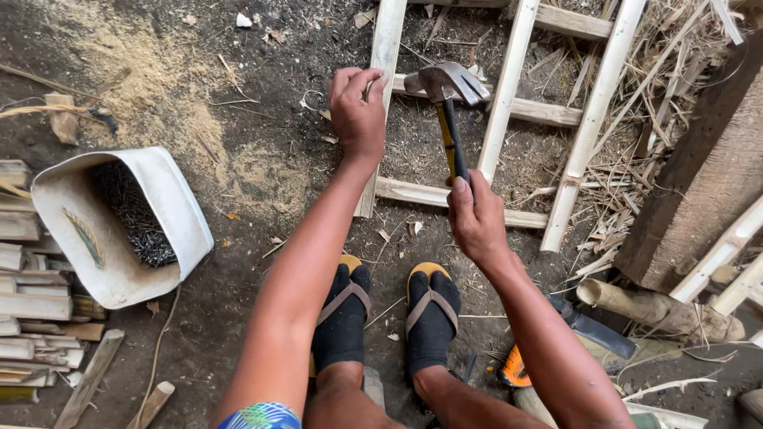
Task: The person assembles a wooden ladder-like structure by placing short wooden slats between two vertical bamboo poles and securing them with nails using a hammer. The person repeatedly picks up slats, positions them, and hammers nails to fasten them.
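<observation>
1 hammer (447, 83), 1 frame (509, 103), 2 hands.

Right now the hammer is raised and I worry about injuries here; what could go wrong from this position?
The left hand grips the pale wooden slat frame right beside the steel claw hammer with the yellow-and-black handle held by the right hand; a glancing blow could hit its fingers. The feet in black socks and sandals sit near the frame, poorly shielded from a slipped hammer.

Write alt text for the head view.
A person's right hand holds a claw hammer above a pale wooden slat frame on dirt ground, while the left hand steadies a slat. A white tub of nails sits to the left.
</observation>
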